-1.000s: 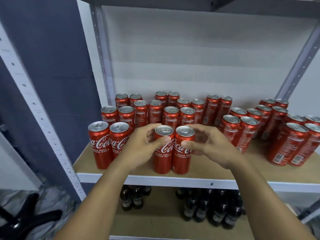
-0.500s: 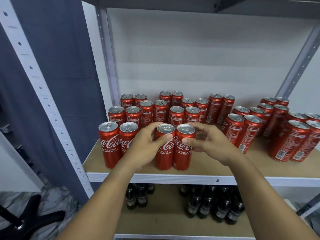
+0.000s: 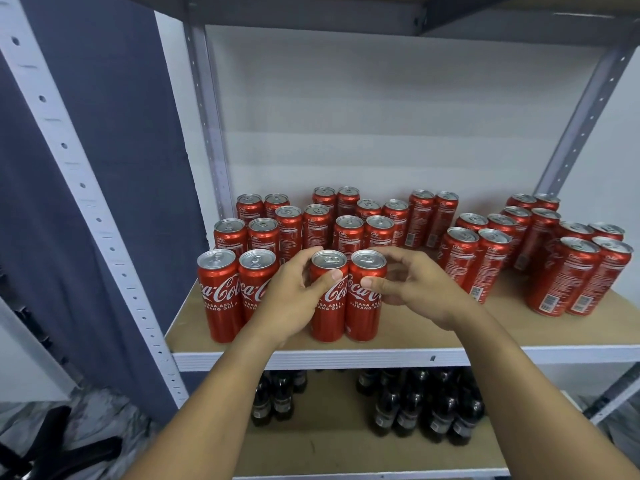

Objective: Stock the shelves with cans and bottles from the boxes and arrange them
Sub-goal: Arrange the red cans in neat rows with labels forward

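Two red cola cans stand side by side at the front of the wooden shelf board. My left hand curls round the left can, thumb on its front and fingers behind. My right hand holds the right can, thumb on its label and fingers curved over its far rim. Another pair of front cans stands just left of my left hand. Several more cans fill the rows behind.
A further group of cans stands at the shelf's right. Dark bottles stand on the lower shelf. A white perforated upright rises at the left, a grey one at the back right. A dark chair base lies on the floor.
The view has shifted so the shelf sits a little further right and lower in frame. Both hands stay on the same two front cans, which barely move.
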The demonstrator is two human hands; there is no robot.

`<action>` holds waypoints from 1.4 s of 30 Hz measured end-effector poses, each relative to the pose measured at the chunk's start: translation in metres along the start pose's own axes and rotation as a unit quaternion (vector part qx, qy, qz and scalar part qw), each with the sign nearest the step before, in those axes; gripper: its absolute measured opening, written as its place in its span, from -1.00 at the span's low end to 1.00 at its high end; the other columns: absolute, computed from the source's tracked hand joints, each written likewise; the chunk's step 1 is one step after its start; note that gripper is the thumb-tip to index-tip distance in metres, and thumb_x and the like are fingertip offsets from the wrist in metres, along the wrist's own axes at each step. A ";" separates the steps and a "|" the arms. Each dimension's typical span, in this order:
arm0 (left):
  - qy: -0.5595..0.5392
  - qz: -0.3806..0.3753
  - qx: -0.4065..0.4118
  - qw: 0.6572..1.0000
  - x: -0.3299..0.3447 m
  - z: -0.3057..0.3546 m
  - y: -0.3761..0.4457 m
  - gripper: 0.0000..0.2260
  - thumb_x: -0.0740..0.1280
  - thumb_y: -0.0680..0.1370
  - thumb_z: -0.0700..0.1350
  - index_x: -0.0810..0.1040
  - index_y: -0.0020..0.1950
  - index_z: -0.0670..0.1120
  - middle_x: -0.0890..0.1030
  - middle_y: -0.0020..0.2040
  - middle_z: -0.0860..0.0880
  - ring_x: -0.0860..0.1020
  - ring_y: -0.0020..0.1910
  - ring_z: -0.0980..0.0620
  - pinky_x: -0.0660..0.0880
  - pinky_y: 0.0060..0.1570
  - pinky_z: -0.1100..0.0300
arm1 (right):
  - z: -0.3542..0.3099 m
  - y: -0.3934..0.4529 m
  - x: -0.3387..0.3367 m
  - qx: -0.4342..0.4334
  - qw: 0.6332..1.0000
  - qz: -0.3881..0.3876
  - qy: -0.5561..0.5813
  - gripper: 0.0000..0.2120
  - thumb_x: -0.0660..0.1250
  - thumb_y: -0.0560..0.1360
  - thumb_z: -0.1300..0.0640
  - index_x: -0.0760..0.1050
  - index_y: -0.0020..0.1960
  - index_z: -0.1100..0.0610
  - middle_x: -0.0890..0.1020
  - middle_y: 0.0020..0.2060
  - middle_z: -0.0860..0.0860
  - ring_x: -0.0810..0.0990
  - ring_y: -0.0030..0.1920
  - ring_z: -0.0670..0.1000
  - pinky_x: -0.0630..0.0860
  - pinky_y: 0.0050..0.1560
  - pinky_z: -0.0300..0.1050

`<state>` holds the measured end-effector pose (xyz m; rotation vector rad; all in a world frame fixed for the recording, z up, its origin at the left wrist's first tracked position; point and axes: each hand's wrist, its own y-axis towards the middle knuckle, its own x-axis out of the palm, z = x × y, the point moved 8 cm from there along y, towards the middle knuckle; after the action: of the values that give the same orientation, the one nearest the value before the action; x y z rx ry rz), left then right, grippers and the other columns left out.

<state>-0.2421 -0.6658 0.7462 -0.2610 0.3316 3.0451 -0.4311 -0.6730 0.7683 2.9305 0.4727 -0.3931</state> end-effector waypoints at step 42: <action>0.399 -0.068 -0.083 0.911 0.033 0.048 0.139 -0.52 0.54 0.51 0.01 0.57 0.39 -0.06 0.60 0.33 0.00 0.55 0.28 0.04 0.45 0.25 0.18 | 0.000 0.121 -0.077 -0.011 0.935 -0.054 -0.350 -0.64 0.47 0.50 -0.02 0.59 0.27 0.03 0.61 0.14 -0.02 0.57 0.13 0.02 0.51 0.11 -0.08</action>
<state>-0.2936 -0.7888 0.8152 -1.4698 0.0713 2.6669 -0.4620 -0.8084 0.8021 2.4937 0.5115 -1.3572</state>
